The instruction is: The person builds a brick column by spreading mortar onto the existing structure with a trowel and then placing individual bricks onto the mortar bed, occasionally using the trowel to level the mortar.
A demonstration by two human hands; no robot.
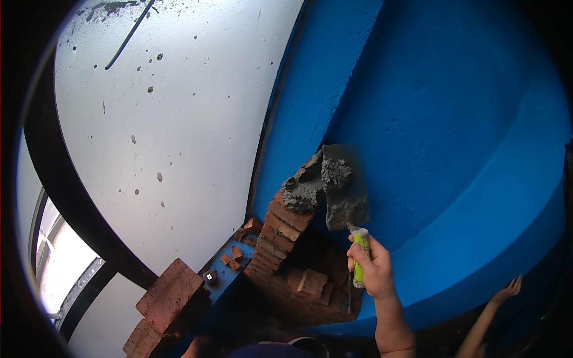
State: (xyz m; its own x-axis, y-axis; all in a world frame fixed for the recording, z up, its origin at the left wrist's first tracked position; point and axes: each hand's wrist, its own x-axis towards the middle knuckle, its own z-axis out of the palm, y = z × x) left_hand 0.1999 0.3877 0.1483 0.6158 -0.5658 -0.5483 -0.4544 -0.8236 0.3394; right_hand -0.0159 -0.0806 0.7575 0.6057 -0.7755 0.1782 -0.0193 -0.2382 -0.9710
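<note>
My right hand point(373, 268) is closed round the yellow-green handle of a trowel point(343, 209), thumb along the grip. Grey mortar point(336, 174) lies on its blade, which is at the upper end of a low brick wall point(271, 241), against the blue wall. More wet mortar point(301, 190) is spread unevenly over the top of those bricks, beside the blade's left edge. A dim patch of skin point(196, 347) shows at the lower edge, left of centre, perhaps my left arm; its fingers are hidden.
Loose bricks point(170, 295) are stacked at lower left, near a small dark object point(210, 277) and brick fragments point(233, 259) on a blue ledge. Blue walls point(436, 119) rise to the right, a spattered white panel point(179, 119) to the left. Another person's hand point(507, 292) is at far right.
</note>
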